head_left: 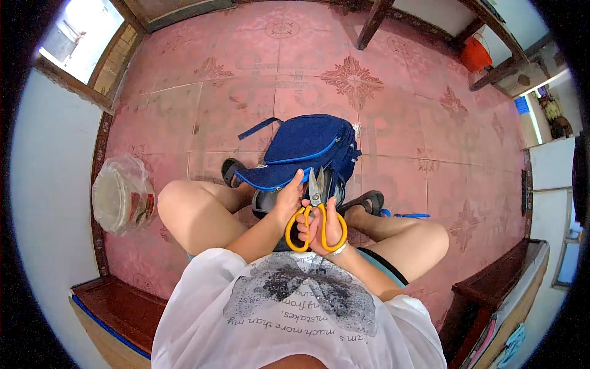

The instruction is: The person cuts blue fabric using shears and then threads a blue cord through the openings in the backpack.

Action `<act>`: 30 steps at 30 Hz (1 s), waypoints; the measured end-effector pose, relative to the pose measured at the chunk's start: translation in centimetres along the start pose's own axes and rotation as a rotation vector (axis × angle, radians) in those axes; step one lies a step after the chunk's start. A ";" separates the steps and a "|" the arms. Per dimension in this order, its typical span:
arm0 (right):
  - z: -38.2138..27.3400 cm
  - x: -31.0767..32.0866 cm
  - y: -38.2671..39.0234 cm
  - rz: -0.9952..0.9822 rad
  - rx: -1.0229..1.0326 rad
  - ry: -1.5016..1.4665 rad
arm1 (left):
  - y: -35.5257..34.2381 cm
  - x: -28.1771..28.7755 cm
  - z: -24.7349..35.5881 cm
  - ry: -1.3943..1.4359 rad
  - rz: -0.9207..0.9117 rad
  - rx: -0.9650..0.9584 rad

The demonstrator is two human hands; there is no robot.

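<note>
A dark blue backpack [307, 147] with bright blue zip trim stands on the floor between my knees. My left hand [287, 198] grips its opened upper edge. My right hand [326, 226] holds a pair of scissors [316, 212] with yellow-orange loop handles, fingers through the loops. The short metal blades point up toward the bag's opening and are slightly apart. I am seated, with sandalled feet on either side of the bag.
Pink patterned tile floor [381, 123] spreads ahead. A clear plastic bag with round lids or plates [120, 197] leans at the left wall. Dark wooden benches sit at lower left [117, 307] and lower right [491, 289]. An orange bucket [476, 54] stands under a far table.
</note>
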State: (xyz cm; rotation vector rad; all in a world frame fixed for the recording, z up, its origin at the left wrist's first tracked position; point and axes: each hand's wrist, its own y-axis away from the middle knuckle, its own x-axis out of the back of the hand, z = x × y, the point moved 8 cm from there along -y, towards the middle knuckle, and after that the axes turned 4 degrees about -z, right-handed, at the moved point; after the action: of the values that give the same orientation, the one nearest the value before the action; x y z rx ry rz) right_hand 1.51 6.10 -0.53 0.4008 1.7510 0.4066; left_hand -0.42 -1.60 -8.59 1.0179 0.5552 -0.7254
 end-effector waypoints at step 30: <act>-5.5 5.2 1.5 0.135 0.066 0.088 | -0.8 -1.9 0.0 0.052 0.020 -0.006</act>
State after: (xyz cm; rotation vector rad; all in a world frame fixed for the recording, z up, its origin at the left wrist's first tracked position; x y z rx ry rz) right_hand -4.89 9.52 -3.12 0.5572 1.8321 0.4698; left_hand -2.25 -1.30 -7.72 1.0377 0.5911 -0.6804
